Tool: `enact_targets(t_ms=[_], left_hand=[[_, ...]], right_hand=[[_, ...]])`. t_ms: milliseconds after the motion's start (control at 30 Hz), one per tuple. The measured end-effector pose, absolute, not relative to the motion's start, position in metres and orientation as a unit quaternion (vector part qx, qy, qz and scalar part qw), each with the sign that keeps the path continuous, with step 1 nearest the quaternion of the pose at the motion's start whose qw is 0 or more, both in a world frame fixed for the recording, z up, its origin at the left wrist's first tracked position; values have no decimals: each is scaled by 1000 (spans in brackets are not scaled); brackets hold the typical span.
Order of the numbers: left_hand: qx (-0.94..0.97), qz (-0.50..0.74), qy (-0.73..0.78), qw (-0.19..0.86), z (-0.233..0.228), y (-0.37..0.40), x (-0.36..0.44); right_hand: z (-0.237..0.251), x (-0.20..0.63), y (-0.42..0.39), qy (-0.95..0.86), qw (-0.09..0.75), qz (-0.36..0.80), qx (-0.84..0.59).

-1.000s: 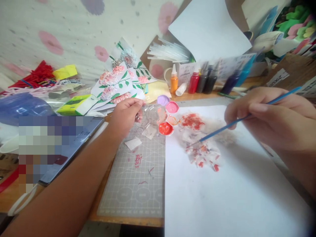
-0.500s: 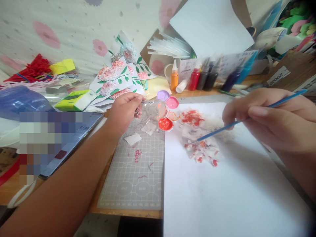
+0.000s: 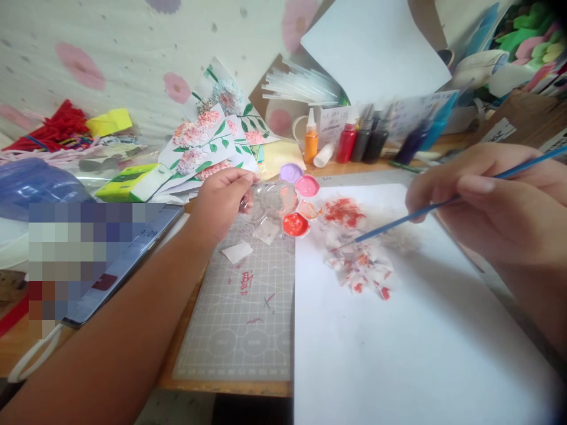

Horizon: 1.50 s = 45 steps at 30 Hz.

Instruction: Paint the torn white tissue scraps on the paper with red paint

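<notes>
My right hand (image 3: 478, 195) is closed around a thin blue paintbrush (image 3: 398, 223). Its tip touches or hovers just over the upper left of a crumpled white tissue-like clump (image 3: 361, 265) dabbed with red and purple. That clump lies on a large white sheet of paper (image 3: 376, 360), below a patch of red paint (image 3: 343, 212). With fingers pinched, my left hand (image 3: 228, 192) grips the left edge of a clear plastic paint palette (image 3: 266, 198). Lilac, pink, peach and bright red paint fill wells on the palette's right side, beside the paper's left edge.
A grey cutting mat (image 3: 248, 348) lies under the palette and sheet. Paint bottles (image 3: 346, 141) stand behind. Pictures of flowers (image 3: 199, 141) lean at the back left, near a yellow-green box (image 3: 133, 182). A phone (image 3: 146, 248) lies left of my forearm; a cardboard box (image 3: 509, 124) stands right.
My right hand has moved slightly up and to the right. The brush tip has shifted to the upper left part of the clump. My left hand still holds the palette.
</notes>
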State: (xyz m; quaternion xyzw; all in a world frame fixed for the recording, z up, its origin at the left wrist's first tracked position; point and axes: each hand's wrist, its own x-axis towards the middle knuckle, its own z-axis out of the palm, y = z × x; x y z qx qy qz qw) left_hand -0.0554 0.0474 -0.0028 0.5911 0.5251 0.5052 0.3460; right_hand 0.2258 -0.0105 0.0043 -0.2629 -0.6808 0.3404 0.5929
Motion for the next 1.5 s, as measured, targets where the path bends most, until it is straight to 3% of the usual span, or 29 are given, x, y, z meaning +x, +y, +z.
enact_targets(t_ms=[733, 1500], left_hand=[[602, 500, 514, 351, -5, 49, -62], [605, 485, 534, 337, -4, 48, -62]], right_hand=[[1, 233, -8, -745, 537, 329, -218], [2, 235, -6, -754, 534, 309, -223]])
